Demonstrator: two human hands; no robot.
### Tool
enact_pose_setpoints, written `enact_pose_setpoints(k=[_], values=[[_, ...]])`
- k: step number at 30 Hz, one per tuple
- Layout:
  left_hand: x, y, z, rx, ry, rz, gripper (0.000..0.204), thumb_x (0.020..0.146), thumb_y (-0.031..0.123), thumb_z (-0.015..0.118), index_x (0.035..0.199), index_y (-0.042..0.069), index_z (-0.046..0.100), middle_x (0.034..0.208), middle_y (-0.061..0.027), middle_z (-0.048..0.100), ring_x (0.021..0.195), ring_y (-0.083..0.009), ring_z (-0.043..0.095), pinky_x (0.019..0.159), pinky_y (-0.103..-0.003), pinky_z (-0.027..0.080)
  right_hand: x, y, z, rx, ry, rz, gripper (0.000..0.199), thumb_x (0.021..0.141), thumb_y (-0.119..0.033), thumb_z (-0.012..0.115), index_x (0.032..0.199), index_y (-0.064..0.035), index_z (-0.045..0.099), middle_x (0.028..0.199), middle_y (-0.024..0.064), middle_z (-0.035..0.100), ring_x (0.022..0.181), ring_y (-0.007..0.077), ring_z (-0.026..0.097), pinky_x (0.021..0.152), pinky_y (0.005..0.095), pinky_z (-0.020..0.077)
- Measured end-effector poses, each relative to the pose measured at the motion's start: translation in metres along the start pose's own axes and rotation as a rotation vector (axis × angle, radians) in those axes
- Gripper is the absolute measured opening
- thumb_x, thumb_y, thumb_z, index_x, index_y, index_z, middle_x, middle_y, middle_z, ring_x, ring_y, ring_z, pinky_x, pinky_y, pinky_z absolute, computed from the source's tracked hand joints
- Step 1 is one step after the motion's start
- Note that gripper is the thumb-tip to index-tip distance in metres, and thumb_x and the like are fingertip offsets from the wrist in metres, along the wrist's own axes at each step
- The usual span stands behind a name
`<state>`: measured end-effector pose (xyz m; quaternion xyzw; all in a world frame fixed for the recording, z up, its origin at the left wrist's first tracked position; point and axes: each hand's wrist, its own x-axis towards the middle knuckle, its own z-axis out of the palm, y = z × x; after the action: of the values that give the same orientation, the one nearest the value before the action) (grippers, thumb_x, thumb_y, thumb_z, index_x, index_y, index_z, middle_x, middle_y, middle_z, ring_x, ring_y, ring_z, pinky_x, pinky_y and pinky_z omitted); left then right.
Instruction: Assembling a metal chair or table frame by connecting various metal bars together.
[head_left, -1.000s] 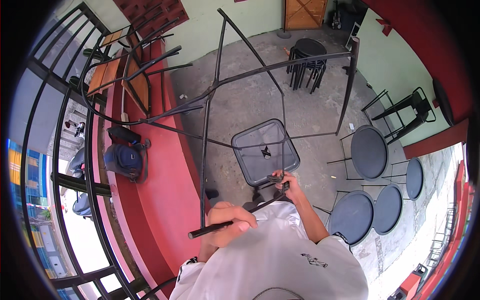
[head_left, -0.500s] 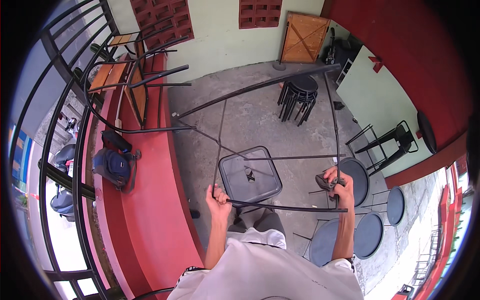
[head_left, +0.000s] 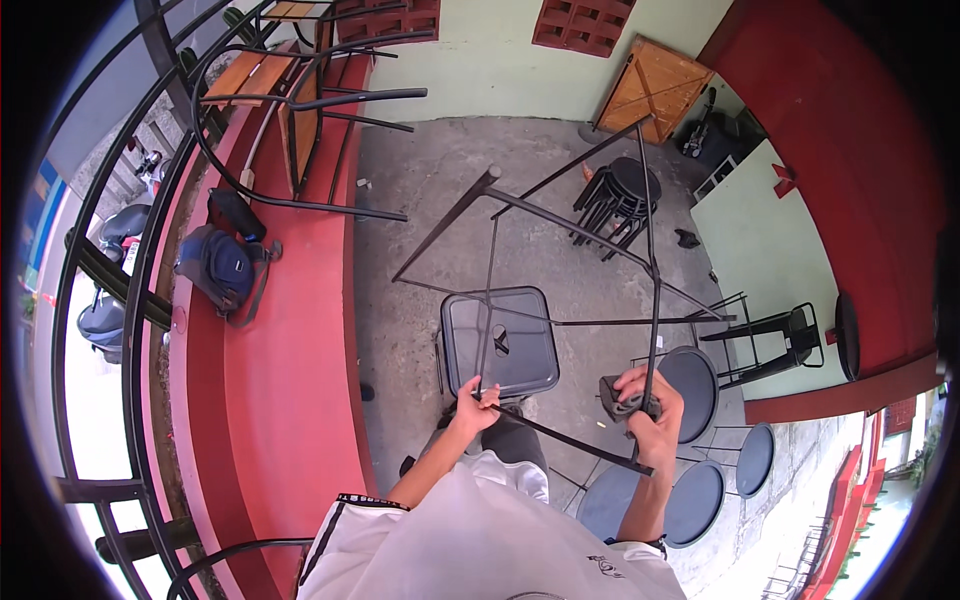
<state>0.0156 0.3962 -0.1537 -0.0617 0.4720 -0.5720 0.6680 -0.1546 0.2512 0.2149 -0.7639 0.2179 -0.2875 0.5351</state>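
Observation:
A black metal frame (head_left: 570,437) of thin bars hangs tilted in front of me, between my two hands. My left hand (head_left: 474,408) is closed around its near left corner, where an upright meets the lower bar. With my right hand (head_left: 660,412) I press a crumpled dark grey cloth (head_left: 620,398) around the right upright, a little above the end of the lower bar. Below and beyond the frame stands a square dark grey top (head_left: 530,350) with an opening in its middle, partly crossed by the frame's bars.
At the left runs a red ledge (head_left: 290,350) bearing a blue backpack (head_left: 225,268) and wood-and-metal chairs (head_left: 245,75). Stacked black stools (head_left: 635,180) stand farther off. Round grey tops (head_left: 692,395) lie close by my right arm. A wooden panel (head_left: 655,85) leans at the back wall.
The frame has turned and tilted, its far bars now pointing differently. My left hand has shifted right, and my right hand with the cloth slightly left and nearer. The whole view has shifted too.

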Motion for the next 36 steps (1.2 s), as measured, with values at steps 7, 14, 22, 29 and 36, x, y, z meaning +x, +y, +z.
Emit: enact_pose_setpoints(k=[7,14,22,29,36], values=[[0.034,0.013,-0.035,0.047,0.128,-0.090,0.045,0.087,0.043,0.062,0.081,0.006,0.036,0.066,-0.0014,0.035,0.046,-0.0117,0.036,0.044,-0.023,0.037,-0.001,-0.002,0.042,0.001,-0.091,0.015,0.022,0.067,0.008,0.053,0.086,0.0046,0.064,0.097,0.0136,0.066,0.088,0.0190,0.062,0.079,0.0289,0.0485],[0.063,0.016,-0.069,0.420,0.460,0.076,0.045,0.084,0.042,0.065,0.085,0.006,0.038,0.060,-0.0009,0.034,0.048,-0.0169,0.039,0.054,-0.033,0.046,0.004,0.020,0.061,-0.004,-0.139,0.063,0.023,0.068,0.008,0.055,0.089,0.0057,0.065,0.098,0.0122,0.068,0.088,0.0188,0.064,0.080,0.0283,0.0496],[0.058,0.037,-0.080,0.577,0.495,0.064,0.037,0.093,0.038,0.054,0.100,0.002,0.046,0.071,-0.0064,0.045,0.057,-0.0194,0.046,0.055,-0.035,0.047,0.015,0.030,0.094,0.035,-0.239,0.077,0.022,0.073,0.001,0.065,0.095,0.0056,0.068,0.104,0.0121,0.068,0.096,0.0197,0.063,0.087,0.0306,0.0491],[0.039,0.058,-0.077,0.782,0.483,-0.058,0.041,0.085,0.026,0.067,0.110,-0.002,0.052,0.092,-0.0120,0.058,0.071,-0.0241,0.059,0.066,-0.038,0.055,0.025,0.037,0.068,-0.074,-0.412,0.105,0.047,0.073,-0.018,0.090,0.114,-0.0015,0.073,0.120,0.0107,0.067,0.110,0.0227,0.065,0.097,0.0343,0.0493],[-0.032,0.014,-0.031,1.874,0.487,0.473,0.052,0.081,0.018,0.068,0.126,-0.006,0.058,0.115,-0.0161,0.066,0.099,-0.0263,0.067,0.093,-0.038,0.053,0.051,0.024,0.035,-0.438,-0.403,-0.032,0.044,0.075,-0.002,0.079,0.119,-0.0049,0.073,0.124,0.0131,0.067,0.111,0.0340,0.068,0.094,0.0354,0.0528]])
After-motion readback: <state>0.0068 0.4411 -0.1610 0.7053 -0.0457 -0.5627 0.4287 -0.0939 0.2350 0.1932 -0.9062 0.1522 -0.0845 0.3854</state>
